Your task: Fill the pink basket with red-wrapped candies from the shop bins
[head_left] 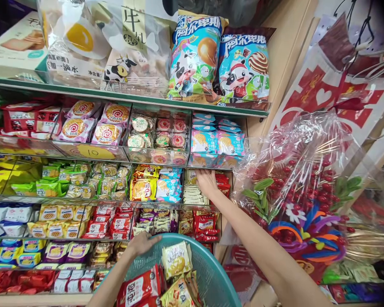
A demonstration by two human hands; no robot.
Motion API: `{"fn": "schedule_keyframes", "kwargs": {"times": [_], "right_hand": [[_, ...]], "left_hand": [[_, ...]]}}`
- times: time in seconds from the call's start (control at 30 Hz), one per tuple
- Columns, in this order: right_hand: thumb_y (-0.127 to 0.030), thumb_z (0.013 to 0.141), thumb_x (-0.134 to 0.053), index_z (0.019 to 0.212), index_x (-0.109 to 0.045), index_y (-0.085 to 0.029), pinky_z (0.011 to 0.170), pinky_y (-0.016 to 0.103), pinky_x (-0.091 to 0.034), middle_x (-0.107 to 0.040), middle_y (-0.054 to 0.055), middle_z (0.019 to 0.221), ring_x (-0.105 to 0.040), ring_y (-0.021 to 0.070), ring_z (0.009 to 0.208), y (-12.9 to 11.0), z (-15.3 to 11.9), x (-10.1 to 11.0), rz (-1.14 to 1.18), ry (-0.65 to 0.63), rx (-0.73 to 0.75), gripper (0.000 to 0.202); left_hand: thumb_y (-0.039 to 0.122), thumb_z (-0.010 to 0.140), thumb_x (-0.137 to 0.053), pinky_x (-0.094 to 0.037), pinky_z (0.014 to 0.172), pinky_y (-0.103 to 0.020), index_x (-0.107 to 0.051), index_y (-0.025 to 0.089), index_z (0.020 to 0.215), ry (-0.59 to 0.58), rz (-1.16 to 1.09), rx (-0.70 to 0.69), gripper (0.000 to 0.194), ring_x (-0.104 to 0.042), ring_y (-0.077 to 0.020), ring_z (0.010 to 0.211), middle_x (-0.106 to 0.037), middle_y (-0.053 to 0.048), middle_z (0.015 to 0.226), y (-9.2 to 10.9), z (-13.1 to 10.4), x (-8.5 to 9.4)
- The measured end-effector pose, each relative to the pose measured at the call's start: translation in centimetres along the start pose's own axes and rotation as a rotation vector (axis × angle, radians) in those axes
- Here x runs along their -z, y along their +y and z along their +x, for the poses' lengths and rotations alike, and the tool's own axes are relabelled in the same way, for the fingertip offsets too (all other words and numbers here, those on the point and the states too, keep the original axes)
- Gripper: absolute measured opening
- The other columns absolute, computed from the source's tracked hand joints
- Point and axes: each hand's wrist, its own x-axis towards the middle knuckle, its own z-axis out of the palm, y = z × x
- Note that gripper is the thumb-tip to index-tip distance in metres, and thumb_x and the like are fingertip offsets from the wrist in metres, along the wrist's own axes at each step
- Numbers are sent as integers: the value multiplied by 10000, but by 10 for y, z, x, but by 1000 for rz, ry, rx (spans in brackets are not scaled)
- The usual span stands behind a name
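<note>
My left hand [145, 244] is at the far left rim of a teal plastic basket [218, 264], its fingers closed over the edge. Inside the basket lie red snack packets [138, 288], a cream cookie packet [177, 260] and gold-wrapped packets [180, 291]. My right hand [207, 184] reaches into a shelf compartment, fingers stretched out over a stack of cream-coloured packets [193, 195]. Its fingertips are partly hidden under the shelf above. Red packets [223, 184] sit just right of that hand.
Tiered shelves with clear dividers hold wrapped biscuits, among them blue packets [169, 185]. Large candy bags [195, 55] stand on the top shelf. Plastic-wrapped decorations with red berries [323, 187] hang close to my right arm. A yellow price label [91, 151] marks one shelf.
</note>
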Motion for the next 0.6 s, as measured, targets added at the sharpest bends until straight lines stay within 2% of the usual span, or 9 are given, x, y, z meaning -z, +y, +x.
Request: {"fn": "schedule_keyframes", "kwargs": {"times": [0.27,0.6], "right_hand": [[-147,791,-409,1155,-464,-124,884,424,-268,-592,158,1069,-502,261,991,2,8,2,47,-86,-30,369],[-223,800,-431,1088,-515,-121,860,432,-293,-600,159,1056,-514,280,989,5,14,0,57,-149,-36,317]], "left_hand": [[831,530,-328,-381,588,-291,-609,170,659,18,8,22,730,-600,-245,676,-640,-72,632,-6,5,-4],[814,535,-357,-377,570,-278,-600,182,632,-38,-18,18,684,-598,-217,627,-627,-41,596,-2,5,-1]]}}
